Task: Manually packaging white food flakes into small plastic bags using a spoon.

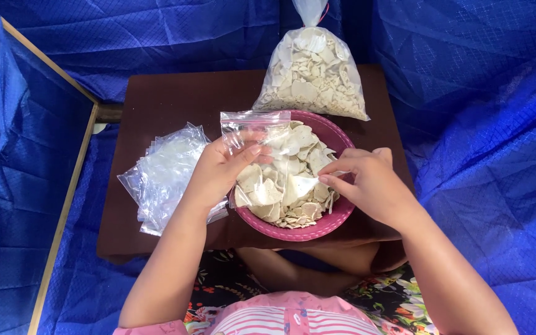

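Observation:
My left hand [215, 170] holds a small clear zip bag [256, 146] upright over a pink bowl [317, 229]. The bag has some pale chips in its lower part. The bowl is heaped with pale, flat, broken chips [305, 158]. My right hand [370, 183] is over the bowl's right side, fingers pinched on one chip [299, 185] beside the bag.
A large clear bag full of the same chips [313, 74] stands behind the bowl. A stack of empty clear bags [165, 174] lies on the left of the small dark brown table [156, 105]. Blue cloth [478, 111] surrounds the table. A wooden bar [63, 205] runs down the left.

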